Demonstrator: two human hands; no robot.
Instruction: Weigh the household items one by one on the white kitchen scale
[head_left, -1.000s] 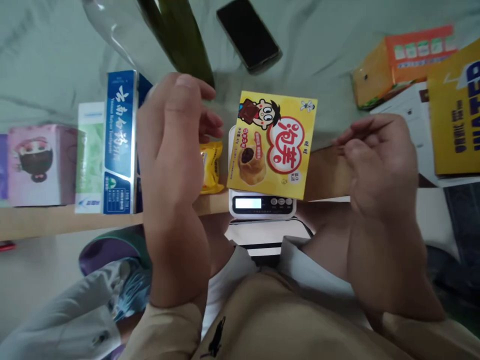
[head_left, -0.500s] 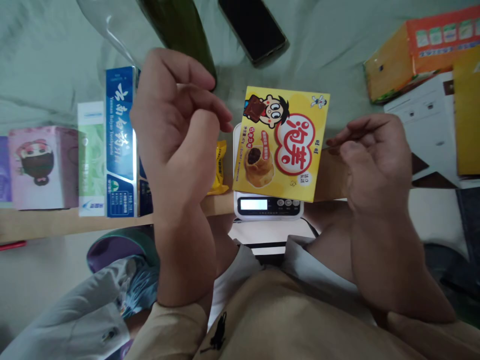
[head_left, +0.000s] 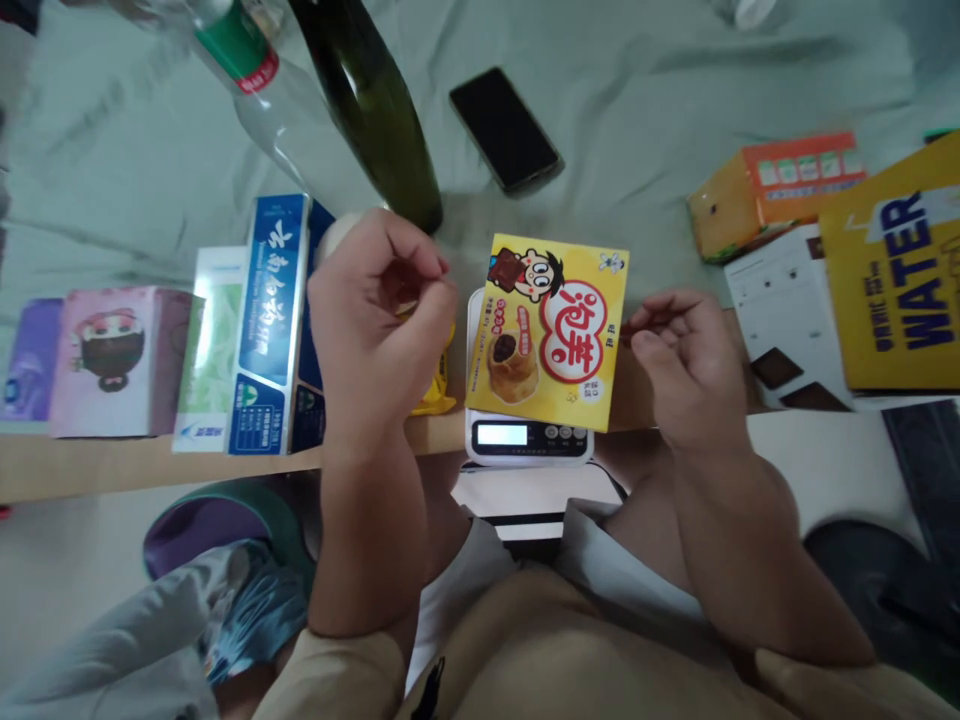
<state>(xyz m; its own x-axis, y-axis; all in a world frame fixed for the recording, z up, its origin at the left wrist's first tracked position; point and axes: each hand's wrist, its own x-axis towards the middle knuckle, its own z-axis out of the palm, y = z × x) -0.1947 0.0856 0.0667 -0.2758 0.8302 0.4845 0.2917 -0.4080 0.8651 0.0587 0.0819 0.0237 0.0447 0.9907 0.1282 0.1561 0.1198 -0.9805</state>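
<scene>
Spreading over the far side, the green cloth [head_left: 652, 110] backs the yellow box [head_left: 548, 331], which lies askew on the white scale [head_left: 535, 440], borne from below and so seemingly needing neither hand. Flanking it, the left hand [head_left: 375, 325] is half curled and the right hand [head_left: 694, 365], at the box's edge, loosely parted; neither visibly grips anything, though right-hand contact is unclear. So placed, the box leaves the small lit display [head_left: 502, 435] uncovered.
</scene>
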